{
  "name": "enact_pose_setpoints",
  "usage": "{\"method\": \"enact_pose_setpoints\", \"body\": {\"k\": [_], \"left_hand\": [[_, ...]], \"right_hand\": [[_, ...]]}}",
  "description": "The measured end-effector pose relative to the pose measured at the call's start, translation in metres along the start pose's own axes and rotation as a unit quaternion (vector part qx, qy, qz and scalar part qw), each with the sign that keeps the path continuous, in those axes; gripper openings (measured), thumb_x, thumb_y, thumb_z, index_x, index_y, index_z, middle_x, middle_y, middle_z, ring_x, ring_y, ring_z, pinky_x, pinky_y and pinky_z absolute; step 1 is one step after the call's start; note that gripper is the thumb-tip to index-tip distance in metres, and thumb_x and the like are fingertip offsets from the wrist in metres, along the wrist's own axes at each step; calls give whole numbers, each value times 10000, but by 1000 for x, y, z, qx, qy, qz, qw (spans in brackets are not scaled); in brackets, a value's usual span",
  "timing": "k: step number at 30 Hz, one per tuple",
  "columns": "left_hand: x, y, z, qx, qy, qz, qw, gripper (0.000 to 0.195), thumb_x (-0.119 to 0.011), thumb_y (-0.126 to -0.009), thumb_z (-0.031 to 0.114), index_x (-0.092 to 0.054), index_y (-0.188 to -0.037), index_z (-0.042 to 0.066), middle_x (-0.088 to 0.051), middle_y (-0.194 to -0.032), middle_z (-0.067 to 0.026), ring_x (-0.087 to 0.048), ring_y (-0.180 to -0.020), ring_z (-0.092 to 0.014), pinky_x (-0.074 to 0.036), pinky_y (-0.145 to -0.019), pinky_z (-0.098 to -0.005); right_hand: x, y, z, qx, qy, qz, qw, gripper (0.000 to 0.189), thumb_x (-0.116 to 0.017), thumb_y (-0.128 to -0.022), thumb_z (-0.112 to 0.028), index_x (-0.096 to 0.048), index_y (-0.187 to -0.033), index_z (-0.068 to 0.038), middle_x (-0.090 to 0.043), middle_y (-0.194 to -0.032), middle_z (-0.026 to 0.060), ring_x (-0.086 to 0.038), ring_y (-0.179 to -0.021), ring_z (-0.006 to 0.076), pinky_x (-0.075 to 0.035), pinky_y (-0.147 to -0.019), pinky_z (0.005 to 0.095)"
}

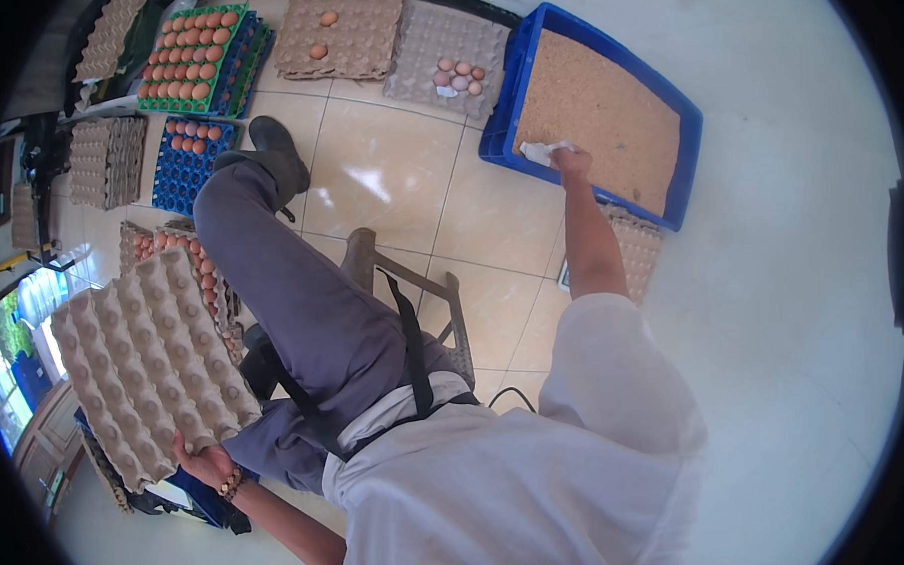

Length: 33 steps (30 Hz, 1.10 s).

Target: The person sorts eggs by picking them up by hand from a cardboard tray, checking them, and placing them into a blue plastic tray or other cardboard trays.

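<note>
My left hand (207, 464) grips the lower edge of an empty pulp egg tray (156, 360), held tilted at the left. Out to the upper right, my right hand (572, 163) holds a crumpled white cloth or paper (541, 152) at the near edge of a blue plastic crate (492, 143). Fine tan material (603, 105), like sawdust or bran, fills the crate. Left of it, a grey pulp tray (422, 56) carries several eggs (460, 83) and a small white scrap. Beside that, two eggs (328, 18) rest on stacked brown pulp trays (369, 46).
Green and blue plastic trays with eggs (190, 52) stand at the upper left, near a blue tray (176, 176) and stacked pulp trays (104, 164). More eggs (205, 269) lie behind the held tray. A plastic chair (453, 312) is under me; another pulp tray (637, 250) sits below the crate.
</note>
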State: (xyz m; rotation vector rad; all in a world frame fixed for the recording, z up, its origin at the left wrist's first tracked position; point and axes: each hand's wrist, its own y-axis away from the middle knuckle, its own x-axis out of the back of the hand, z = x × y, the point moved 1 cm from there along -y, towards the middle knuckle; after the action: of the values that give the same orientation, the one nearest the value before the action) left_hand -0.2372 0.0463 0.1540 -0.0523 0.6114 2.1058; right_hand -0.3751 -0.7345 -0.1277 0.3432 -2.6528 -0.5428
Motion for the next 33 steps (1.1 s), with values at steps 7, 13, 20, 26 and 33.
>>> {"method": "enact_pose_setpoints", "body": {"k": [7, 13, 20, 26, 33], "left_hand": [[2, -3, 0, 0, -10, -19, 1000, 372, -666, -747, 107, -560, -1074, -34, -588, -1122, -142, -539, -1091, -252, -412, -978, -377], [-2, 2, 1, -3, -18, -18, 1000, 375, -664, -747, 113, -557, -1075, -34, -587, -1125, -144, -541, -1092, -253, -416, -977, -383], [-5, 2, 1, 15, -11, -16, 1000, 370, -657, -753, 111, -555, -1076, -39, -584, -1133, -146, -534, -1102, -269, -413, -987, -407], [7, -7, 1, 9, -5, -16, 1000, 357, -649, -762, 107, -557, -1075, -36, -587, -1128, -146, -541, -1096, -262, -420, -980, -397], [1, -3, 1, 33, -17, -26, 999, 333, -662, -755, 117, -572, -1043, -23, -607, -1095, -125, -565, -1058, -238, -440, -946, -367]], "right_hand": [[-5, -13, 5, 4, 21, 48, 999, 219, -641, -679, -58, -637, -816, 113, -632, -776, 149, -623, -676, 206, -507, -581, 298], [-9, -2, -4, -37, 34, 25, 998, 291, -665, -655, -129, -647, -804, 121, -643, -766, 167, -636, -670, 211, -501, -542, 308], [-5, 4, -3, 101, 230, 47, 967, 233, -667, -657, -189, -689, -707, 38, -624, -591, 110, -594, -505, 170, -485, -526, 289], [-9, 4, -10, 60, 64, 36, 996, 198, -661, -651, -127, -622, -625, 65, -599, -624, 121, -621, -576, 194, -499, -506, 319], [-12, 21, -28, -11, -97, 38, 995, 139, -692, -646, 27, -598, -714, 103, -599, -723, 126, -624, -621, 210, -566, -556, 289]]}}
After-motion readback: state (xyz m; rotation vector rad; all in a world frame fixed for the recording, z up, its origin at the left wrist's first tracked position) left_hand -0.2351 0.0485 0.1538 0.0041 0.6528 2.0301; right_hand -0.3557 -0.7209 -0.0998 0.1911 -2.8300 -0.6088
